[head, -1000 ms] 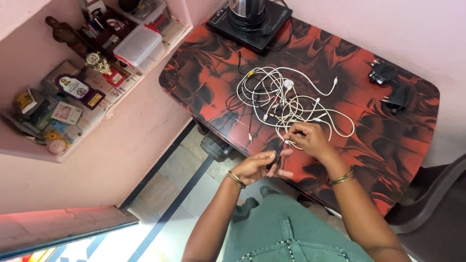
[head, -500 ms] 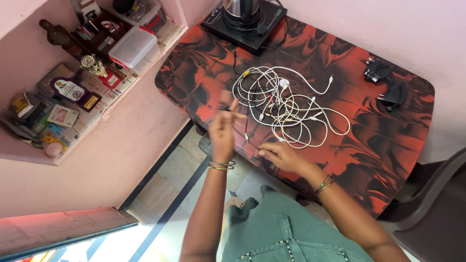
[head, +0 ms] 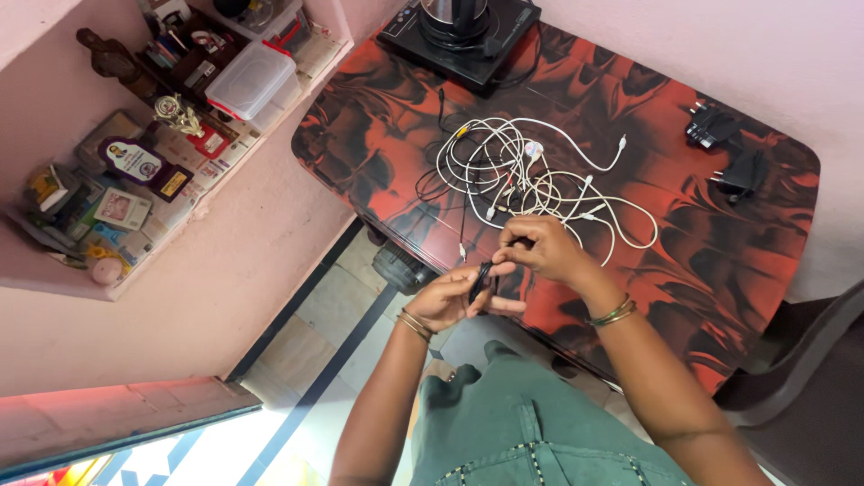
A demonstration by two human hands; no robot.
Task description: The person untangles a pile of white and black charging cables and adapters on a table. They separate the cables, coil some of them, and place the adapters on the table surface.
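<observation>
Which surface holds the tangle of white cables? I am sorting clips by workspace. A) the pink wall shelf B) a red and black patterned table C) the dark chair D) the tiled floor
B: the white cables lie in a loose heap on the red and black patterned table, just beyond the left hand and right hand.

We look down on a table (head: pixel 720 297) with a glossy red and black swirled top, set into a corner of plain pink walls (head: pixel 225 297), and beside it a dark chair (head: pixel 801 387) stands at the lower right. On the left a recessed shelf (head: pixel 54 261) in the wall is crowded with small keepsakes, a trophy (head: pixel 175 115), a dark figurine (head: pixel 108 58) and a clear plastic box (head: pixel 247 79) with a red clasp. Below us the floor (head: pixel 351 301) is pale tile crossed by dark bands, and bright daylight floods in at the lower left by a reddish ledge (head: pixel 108 409).
</observation>
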